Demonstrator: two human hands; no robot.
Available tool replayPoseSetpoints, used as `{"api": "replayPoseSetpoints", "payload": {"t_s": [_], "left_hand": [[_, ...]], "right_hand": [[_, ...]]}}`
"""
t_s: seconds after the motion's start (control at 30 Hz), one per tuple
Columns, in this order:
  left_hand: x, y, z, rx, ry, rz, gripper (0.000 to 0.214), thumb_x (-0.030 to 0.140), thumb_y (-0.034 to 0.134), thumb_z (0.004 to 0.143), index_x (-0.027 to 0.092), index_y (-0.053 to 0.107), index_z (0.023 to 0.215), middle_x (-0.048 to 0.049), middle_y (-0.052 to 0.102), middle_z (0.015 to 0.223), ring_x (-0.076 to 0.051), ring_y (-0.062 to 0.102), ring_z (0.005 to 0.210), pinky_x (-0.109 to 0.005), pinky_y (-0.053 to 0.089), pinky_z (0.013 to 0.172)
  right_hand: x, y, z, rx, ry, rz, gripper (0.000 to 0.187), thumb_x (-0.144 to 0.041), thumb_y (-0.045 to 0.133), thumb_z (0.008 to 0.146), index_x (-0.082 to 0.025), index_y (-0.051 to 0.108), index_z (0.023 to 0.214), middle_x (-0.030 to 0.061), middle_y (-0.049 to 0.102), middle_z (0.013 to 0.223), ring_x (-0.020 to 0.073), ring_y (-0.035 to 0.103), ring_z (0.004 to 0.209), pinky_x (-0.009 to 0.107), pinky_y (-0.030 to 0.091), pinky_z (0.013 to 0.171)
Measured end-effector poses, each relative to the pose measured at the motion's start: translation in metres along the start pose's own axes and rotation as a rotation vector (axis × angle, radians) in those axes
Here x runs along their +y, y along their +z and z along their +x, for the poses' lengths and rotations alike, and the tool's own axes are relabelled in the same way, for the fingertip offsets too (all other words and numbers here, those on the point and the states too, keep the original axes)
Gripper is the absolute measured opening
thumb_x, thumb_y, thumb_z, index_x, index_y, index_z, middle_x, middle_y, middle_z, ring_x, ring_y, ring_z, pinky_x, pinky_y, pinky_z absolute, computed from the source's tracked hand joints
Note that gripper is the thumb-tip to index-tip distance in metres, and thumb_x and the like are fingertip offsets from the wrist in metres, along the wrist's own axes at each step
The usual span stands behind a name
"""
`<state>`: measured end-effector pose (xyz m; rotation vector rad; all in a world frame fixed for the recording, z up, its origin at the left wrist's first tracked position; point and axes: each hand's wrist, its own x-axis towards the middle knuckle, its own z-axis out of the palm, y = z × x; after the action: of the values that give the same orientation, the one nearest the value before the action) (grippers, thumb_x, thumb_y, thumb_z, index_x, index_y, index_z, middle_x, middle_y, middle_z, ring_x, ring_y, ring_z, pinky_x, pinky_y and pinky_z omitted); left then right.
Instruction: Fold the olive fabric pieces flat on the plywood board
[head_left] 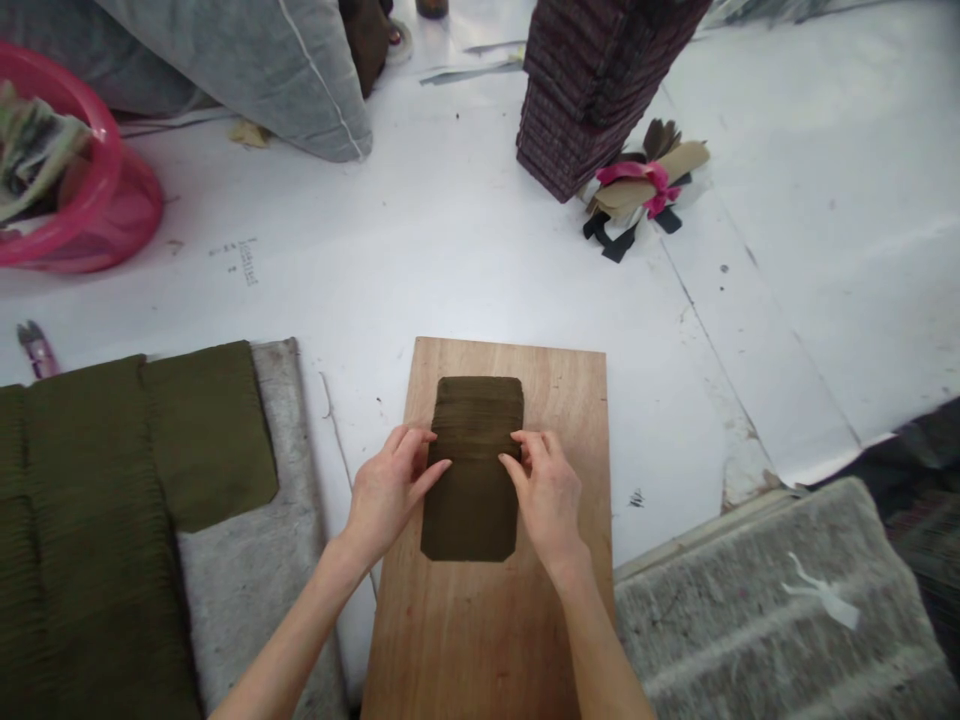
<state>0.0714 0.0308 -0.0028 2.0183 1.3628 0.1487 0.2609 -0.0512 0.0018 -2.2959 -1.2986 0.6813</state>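
Observation:
On the wooden board in front of me lies a fanned-out stack of dark olive fabric pieces, their layered edges showing as ridges across the upper half. My left hand grips the stack's left edge, thumb on top of the cloth and index finger at its side. Opposite it, my right hand grips the right edge in the same way. What lies under the fingers is partly hidden. More olive pieces lie in overlapping rows at the left, on a grey felt-like mat.
A pink plastic basket with scraps stands at the upper left beside grey sacks. Pink-handled nippers lie below it. A tall maroon stack and a tied bundle of strips stand at the back. Grey padding lies right.

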Motion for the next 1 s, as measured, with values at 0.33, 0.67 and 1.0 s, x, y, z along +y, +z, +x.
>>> {"api": "replayPoseSetpoints", "payload": {"t_s": [0.33,0.67,1.0], "left_hand": [[0.002,-0.003,0.010,-0.060,0.035,0.014,0.021,0.035,0.058,0.086,0.025,0.053,0.104,0.0022,0.054,0.090,-0.012,0.053,0.064,-0.025,0.041,0.059],[0.000,-0.003,0.009,-0.045,0.054,-0.039,0.018,0.033,0.058,0.087,0.024,0.053,0.101,0.0018,0.053,0.089,-0.012,0.053,0.067,-0.025,0.041,0.061],[-0.001,-0.002,0.009,-0.011,0.076,-0.069,0.015,0.032,0.056,0.088,0.023,0.054,0.100,0.0018,0.052,0.087,-0.012,0.052,0.068,-0.025,0.042,0.063]], "right_hand": [[0.004,-0.002,0.014,-0.072,0.000,0.015,0.011,-0.027,0.063,0.083,-0.022,0.056,0.077,-0.0029,0.059,0.079,0.0119,0.056,0.068,0.024,0.038,0.060],[0.001,0.001,0.002,-0.049,0.046,0.051,0.020,-0.030,0.058,0.086,-0.024,0.055,0.104,-0.0043,0.063,0.075,0.0133,0.060,0.065,0.025,0.040,0.061],[0.002,0.005,0.000,-0.006,0.072,0.130,0.023,-0.035,0.050,0.089,-0.022,0.055,0.108,-0.0007,0.063,0.077,0.0147,0.062,0.066,0.026,0.045,0.064]]}}
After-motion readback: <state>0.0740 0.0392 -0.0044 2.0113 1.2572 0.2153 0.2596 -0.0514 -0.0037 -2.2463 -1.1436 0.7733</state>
